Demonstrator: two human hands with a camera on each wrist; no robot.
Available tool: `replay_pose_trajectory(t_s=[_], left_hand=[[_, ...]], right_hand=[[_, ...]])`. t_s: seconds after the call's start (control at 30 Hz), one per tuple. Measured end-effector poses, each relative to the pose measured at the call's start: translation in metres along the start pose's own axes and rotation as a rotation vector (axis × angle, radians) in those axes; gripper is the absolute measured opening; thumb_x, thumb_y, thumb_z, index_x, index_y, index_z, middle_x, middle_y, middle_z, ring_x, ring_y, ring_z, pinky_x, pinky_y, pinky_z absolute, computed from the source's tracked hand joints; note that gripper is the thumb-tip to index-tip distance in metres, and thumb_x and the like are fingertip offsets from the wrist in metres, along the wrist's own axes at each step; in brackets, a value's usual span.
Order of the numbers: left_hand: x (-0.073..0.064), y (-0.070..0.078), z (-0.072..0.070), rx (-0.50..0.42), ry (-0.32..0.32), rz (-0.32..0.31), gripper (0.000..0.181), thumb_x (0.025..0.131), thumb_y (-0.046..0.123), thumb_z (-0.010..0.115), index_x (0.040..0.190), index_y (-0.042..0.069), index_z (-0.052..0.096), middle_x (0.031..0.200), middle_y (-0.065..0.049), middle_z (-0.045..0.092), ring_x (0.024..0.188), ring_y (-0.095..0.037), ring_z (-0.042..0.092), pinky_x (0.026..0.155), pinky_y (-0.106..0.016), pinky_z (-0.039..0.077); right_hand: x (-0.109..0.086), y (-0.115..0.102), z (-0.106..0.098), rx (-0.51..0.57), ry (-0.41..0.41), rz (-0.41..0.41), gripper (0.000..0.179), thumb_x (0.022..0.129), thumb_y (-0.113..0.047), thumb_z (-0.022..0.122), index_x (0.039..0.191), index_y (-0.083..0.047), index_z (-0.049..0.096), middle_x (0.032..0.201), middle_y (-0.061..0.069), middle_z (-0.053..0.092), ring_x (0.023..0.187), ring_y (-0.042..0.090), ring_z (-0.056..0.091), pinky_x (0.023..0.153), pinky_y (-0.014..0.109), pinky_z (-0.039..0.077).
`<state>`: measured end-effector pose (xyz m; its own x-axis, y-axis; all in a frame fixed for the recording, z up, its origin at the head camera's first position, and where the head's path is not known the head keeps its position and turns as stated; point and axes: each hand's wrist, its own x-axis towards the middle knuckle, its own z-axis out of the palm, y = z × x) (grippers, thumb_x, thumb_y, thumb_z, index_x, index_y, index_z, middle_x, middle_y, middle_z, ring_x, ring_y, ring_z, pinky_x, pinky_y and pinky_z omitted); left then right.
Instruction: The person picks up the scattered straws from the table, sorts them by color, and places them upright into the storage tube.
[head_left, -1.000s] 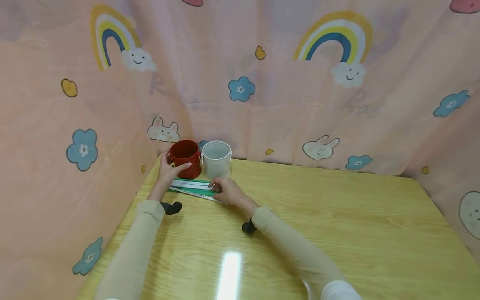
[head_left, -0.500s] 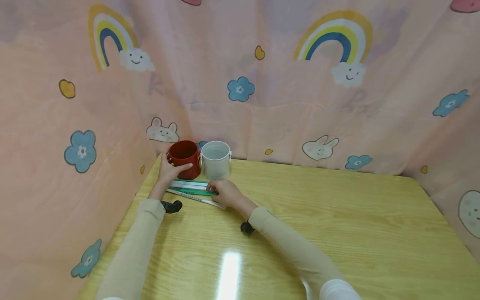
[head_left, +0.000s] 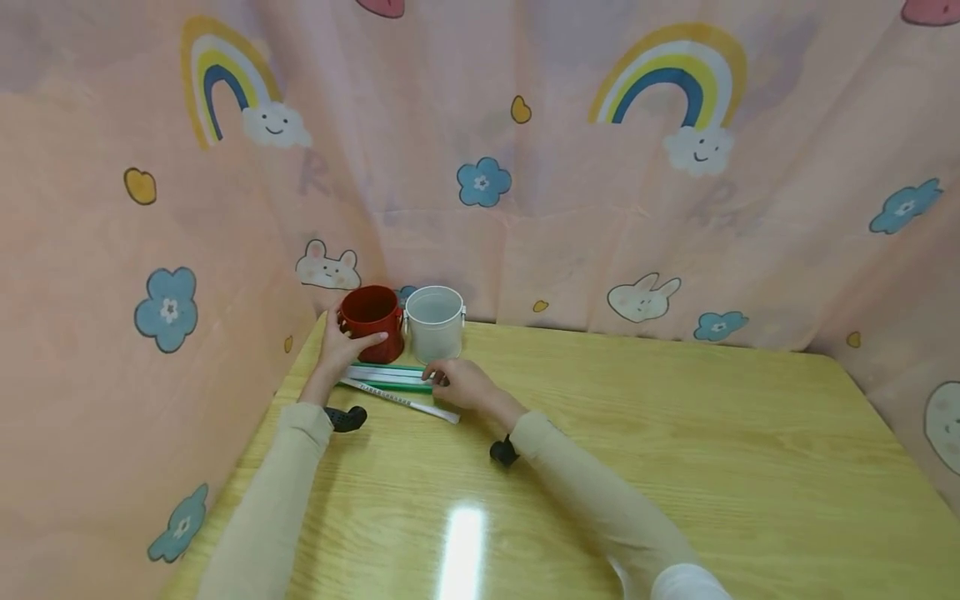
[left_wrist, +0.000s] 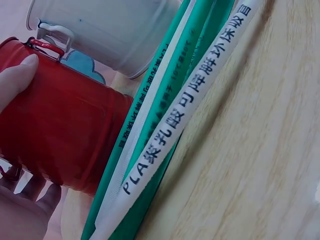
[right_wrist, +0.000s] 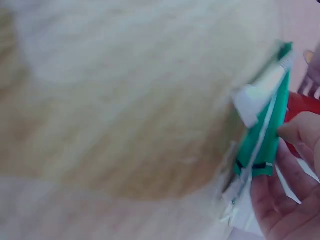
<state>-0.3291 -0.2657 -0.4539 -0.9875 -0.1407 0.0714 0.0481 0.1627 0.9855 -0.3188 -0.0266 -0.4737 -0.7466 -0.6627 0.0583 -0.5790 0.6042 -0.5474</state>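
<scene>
My left hand (head_left: 337,348) holds the small red bucket (left_wrist: 65,120) at the table's back left, thumb on its front wall. A white bucket (head_left: 437,337) stands right beside it. In front of the buckets lies a bunch of paper-wrapped straws, with green wrappers (left_wrist: 172,75) and white ones. One white-wrapped straw (head_left: 397,399) with printed lettering slants across the front, its right end apart from the others. My right hand (head_left: 467,385) is at the bunch's right end; in the right wrist view its thumb and fingers pinch a green-wrapped straw (right_wrist: 267,135).
The light wood table (head_left: 675,450) stretches to the right and front, with a bright light reflection near the front. A pink patterned curtain (head_left: 555,233) hangs behind and at the sides. Black wrist devices (head_left: 347,418) sit under both forearms.
The front white straw's right end has come away from my right hand toward the front. The right fingers now sit on the remaining bunch. My left hand stays on the red bucket.
</scene>
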Motion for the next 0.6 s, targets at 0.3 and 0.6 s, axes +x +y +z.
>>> replay_pose_trajectory(t_s=[0.3,0.6], left_hand=[[0.000,-0.011,0.001,0.059,0.015,0.021,0.089,0.081,0.013,0.077,0.149,0.012,0.019,0.152,-0.012,0.030,0.138,-0.032,0.030,0.113,-0.050,0.034],[0.006,-0.013,-0.002,0.049,0.007,0.031,0.091,0.080,0.013,0.077,0.149,0.012,0.018,0.152,-0.013,0.030,0.138,-0.033,0.029,0.113,-0.051,0.033]], right_hand=[[-0.002,0.006,-0.003,0.021,-0.042,0.049,0.017,0.088,-0.005,0.063,0.103,-0.008,0.070,0.093,0.007,0.071,0.083,0.014,0.062,0.077,0.027,0.051],[0.008,-0.007,0.013,-0.146,0.013,0.037,0.021,0.086,-0.023,0.071,0.105,-0.014,0.070,0.093,0.001,0.072,0.087,0.013,0.065,0.076,0.029,0.052]])
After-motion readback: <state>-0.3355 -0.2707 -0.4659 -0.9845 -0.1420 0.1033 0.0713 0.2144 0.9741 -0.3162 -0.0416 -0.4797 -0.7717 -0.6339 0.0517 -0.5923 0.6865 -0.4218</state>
